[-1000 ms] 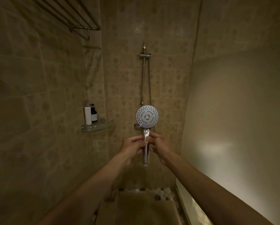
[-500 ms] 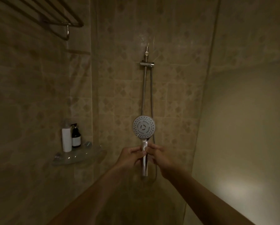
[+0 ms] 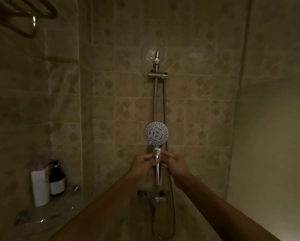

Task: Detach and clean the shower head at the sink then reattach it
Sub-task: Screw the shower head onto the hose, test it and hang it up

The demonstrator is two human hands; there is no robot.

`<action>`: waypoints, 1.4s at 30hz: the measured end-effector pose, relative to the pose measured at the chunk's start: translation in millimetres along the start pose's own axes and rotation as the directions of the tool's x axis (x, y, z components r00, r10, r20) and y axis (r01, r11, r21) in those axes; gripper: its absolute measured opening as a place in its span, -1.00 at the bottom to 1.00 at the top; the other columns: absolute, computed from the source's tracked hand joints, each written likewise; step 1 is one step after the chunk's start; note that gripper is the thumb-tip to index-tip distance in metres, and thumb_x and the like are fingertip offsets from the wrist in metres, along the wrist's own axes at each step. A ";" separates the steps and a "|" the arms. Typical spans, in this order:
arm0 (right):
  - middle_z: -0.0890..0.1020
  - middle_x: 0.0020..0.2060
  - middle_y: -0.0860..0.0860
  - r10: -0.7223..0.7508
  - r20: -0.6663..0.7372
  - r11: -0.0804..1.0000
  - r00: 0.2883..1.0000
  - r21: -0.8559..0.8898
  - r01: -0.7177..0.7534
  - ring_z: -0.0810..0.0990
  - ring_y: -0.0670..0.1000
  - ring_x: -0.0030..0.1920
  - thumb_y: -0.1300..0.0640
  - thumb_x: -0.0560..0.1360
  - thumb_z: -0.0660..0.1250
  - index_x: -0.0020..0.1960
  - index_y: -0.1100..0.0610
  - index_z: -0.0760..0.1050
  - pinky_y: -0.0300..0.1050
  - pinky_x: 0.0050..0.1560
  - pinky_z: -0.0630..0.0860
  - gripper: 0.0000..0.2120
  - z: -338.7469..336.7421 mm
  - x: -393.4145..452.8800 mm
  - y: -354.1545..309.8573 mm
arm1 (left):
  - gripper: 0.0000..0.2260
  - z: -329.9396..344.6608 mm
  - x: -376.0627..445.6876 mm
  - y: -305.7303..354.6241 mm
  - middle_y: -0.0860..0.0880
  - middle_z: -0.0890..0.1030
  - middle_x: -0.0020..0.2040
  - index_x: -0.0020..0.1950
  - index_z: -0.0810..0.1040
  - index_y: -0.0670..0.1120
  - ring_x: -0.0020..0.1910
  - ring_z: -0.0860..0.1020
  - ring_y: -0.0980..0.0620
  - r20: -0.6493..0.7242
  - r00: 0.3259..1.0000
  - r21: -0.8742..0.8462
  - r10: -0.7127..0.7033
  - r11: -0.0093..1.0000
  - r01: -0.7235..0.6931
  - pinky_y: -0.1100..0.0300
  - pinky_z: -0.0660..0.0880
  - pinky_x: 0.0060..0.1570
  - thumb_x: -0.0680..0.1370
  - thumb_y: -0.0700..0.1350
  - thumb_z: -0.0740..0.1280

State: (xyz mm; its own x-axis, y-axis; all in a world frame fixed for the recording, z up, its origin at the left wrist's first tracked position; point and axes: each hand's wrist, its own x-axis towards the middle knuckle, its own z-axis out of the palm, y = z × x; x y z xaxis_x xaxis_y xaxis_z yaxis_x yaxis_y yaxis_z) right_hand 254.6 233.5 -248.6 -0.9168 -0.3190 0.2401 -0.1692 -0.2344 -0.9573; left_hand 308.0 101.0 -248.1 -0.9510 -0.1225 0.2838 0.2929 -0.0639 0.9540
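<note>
A round chrome shower head with a white spray face stands upright in front of the wall rail, its face toward me. Its chrome handle runs straight down. My left hand pinches the handle's upper part from the left. My right hand pinches it from the right at the same height. The bracket sits high on the rail with nothing in it. The hose hangs in a loop below.
A chrome mixer tap sits on the wall under the handle. A glass corner shelf at lower left carries a white bottle and a dark pump bottle. A metal towel rack hangs at top left. A plain wall closes the right side.
My view has tilted upward, so the shelf, rail and shower head sit lower in the frame and the mixer tap has come into sight. Both hands keep their grip on the handle.
</note>
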 end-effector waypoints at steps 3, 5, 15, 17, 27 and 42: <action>0.77 0.04 0.14 -0.001 0.013 0.999 1.000 0.033 0.000 0.76 0.09 0.07 0.25 0.59 0.41 0.22 0.22 0.68 -0.17 -0.07 0.67 -0.78 3.0 50.3 6.0 | -0.79 -16.8 50.6 -3.1 -0.04 0.76 -0.17 0.17 0.63 -0.30 -0.19 0.73 0.07 -0.006 1.000 0.016 0.027 0.999 -0.027 0.31 0.61 -0.21 0.56 -0.41 0.33; 0.79 -0.02 0.11 -0.002 -0.015 0.999 1.000 0.039 0.003 0.78 0.05 -0.01 0.24 0.57 0.44 0.18 0.18 0.70 -0.20 -0.14 0.67 -0.80 5.1 77.5 6.8 | -0.78 -27.8 80.6 -6.2 -0.08 0.76 -0.14 0.18 0.63 -0.32 -0.18 0.73 0.02 -0.027 1.000 -0.016 0.013 1.000 -0.013 0.27 0.62 -0.22 0.55 -0.39 0.37; 0.74 0.06 0.26 -0.118 0.056 0.993 0.991 0.018 0.117 0.77 0.06 -0.08 0.35 0.57 0.38 0.19 0.32 0.66 -0.19 -0.16 0.69 -0.79 0.2 181.3 -31.2 | -0.71 -40.6 201.9 11.6 -0.08 0.75 -0.06 0.22 0.66 -0.24 -0.15 0.72 0.06 -0.086 0.993 0.072 0.076 0.995 -0.070 0.30 0.59 -0.24 0.51 -0.33 0.45; 0.73 0.08 0.27 -0.153 0.087 0.987 0.984 -0.036 0.156 0.75 0.20 0.04 0.34 0.58 0.38 0.20 0.31 0.66 -0.07 -0.03 0.71 -0.78 -3.3 201.5 -43.0 | -0.71 -37.5 220.9 20.4 -0.03 0.75 -0.09 0.22 0.67 -0.21 -0.18 0.71 0.11 -0.120 0.987 0.100 0.106 0.990 -0.094 0.33 0.57 -0.27 0.50 -0.30 0.47; 0.70 -0.08 0.18 -0.306 0.162 0.885 0.938 -0.315 0.343 0.63 -0.03 -0.29 0.29 0.56 0.41 0.18 0.29 0.67 -0.21 -0.30 0.53 -0.79 -6.8 299.2 -111.3 | -0.73 -34.7 301.1 76.6 -0.17 0.75 -0.04 0.17 0.69 -0.23 -0.09 0.72 -0.11 -0.193 0.942 0.119 0.276 0.959 -0.257 0.10 0.68 -0.07 0.47 -0.32 0.48; 0.69 -0.13 0.01 -0.700 -0.098 0.595 0.707 -0.629 0.501 0.70 -0.01 -0.08 0.07 0.55 0.47 0.17 0.17 0.64 -0.09 -0.03 0.65 -0.74 -30.3 407.0 -187.1 | -0.82 -41.5 342.6 125.8 0.02 0.75 -0.25 -0.04 0.68 -0.06 -0.30 0.70 0.14 -0.193 0.916 0.118 0.352 0.935 -0.335 0.31 0.63 -0.29 0.48 -0.34 0.47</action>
State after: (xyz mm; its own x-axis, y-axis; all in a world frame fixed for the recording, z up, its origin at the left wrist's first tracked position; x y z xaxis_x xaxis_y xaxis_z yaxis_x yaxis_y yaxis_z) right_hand -97.8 175.3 23.4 -0.5657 0.0284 0.8242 -0.7874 0.2782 -0.5500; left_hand 23.1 9.9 -34.8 -0.7488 -0.3256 0.5773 0.5806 0.0979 0.8083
